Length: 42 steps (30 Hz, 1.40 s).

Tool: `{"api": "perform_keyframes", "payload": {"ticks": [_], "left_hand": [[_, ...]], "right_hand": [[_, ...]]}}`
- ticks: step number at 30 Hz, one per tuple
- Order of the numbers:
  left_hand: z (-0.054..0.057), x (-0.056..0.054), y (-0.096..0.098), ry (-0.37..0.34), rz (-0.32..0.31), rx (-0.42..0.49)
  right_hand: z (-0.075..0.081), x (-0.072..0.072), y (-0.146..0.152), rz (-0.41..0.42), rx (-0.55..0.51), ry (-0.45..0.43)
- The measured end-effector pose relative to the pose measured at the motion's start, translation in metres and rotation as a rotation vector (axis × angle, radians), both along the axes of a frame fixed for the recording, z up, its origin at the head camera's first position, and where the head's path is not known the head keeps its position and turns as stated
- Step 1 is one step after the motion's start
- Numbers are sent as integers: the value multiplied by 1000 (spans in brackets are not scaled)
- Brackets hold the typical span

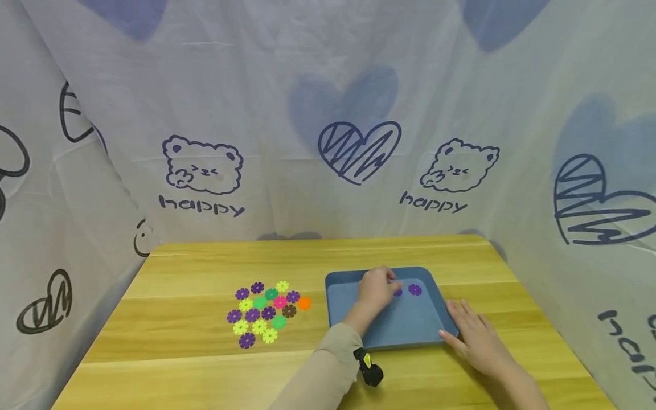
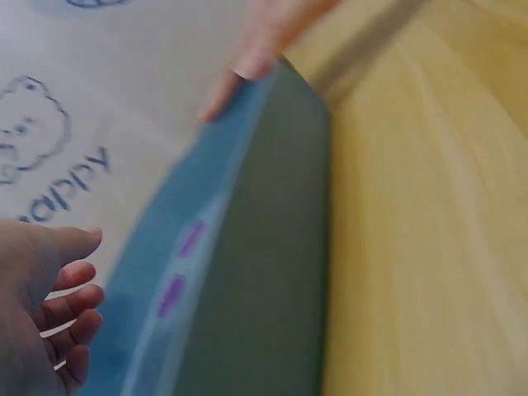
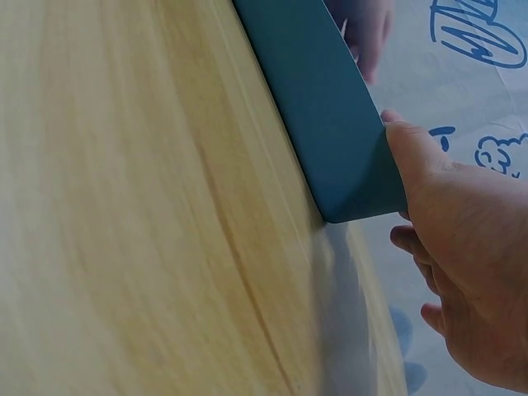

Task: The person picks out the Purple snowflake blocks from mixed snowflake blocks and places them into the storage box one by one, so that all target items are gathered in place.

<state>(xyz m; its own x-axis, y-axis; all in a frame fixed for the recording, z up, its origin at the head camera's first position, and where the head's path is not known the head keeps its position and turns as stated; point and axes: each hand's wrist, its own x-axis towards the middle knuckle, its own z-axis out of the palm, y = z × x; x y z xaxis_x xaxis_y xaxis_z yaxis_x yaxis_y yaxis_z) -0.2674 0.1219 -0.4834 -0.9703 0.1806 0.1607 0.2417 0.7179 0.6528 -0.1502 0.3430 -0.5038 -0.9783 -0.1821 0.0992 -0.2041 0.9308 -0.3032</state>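
Observation:
My left hand (image 1: 376,290) is over a blue-grey tray (image 1: 405,324), thumb and fingers apart with nothing seen between them. Two purple snowflake discs lie in the tray's far part, one (image 1: 415,290) in plain sight and the other (image 1: 397,292) right by the fingertips. In the left wrist view the left hand (image 2: 54,305) has its fingers loosely bent. My right hand (image 1: 479,339) rests at the tray's near right corner, fingers stretched along the outside. The right wrist view shows the right hand (image 3: 470,239) with its thumb on the rim.
Left of the tray, loose snowflake discs lie flat on the wooden table (image 1: 179,330): purple, yellow, green, a pink disc (image 1: 280,302), a brown disc (image 1: 289,311) and an orange disc (image 1: 304,303). A printed curtain (image 1: 277,171) hangs behind. A black device (image 1: 370,373) is at the left wrist.

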Motion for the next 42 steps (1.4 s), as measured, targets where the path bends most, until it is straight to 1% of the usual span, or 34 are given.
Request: {"api": "perform_keyframes", "payload": {"ticks": [3, 6, 10, 13, 16, 22, 28, 32, 35, 38, 42], "left_hand": [[13, 8, -12, -3, -1, 29], [22, 16, -25, 9, -1, 58], [29, 27, -43, 47, 7, 75], [33, 34, -57, 68, 7, 108], [32, 40, -71, 109, 4, 149], [26, 48, -101, 208, -8, 226], [24, 60, -137, 266, -1, 249], [21, 66, -164, 251, 26, 253], [18, 73, -186, 213, 55, 254], [14, 81, -210, 192, 93, 235], [4, 90, -244, 161, 136, 187]], "right_hand": [[0, -1, -2, 0, -4, -5], [-1, -1, -3, 9, -5, -3], [-2, -1, -3, 11, -14, -1], [-3, -1, -2, 9, -19, 3], [-3, -1, -1, 10, -13, 6], [-1, 0, -1, 11, -6, 12], [1, 2, -2, 14, -7, 17], [0, 0, 0, 15, 4, 16], [-1, 0, 0, 15, 4, 29], [-3, 1, 0, 22, 3, 46], [-3, 1, 0, 17, -4, 32]]}}
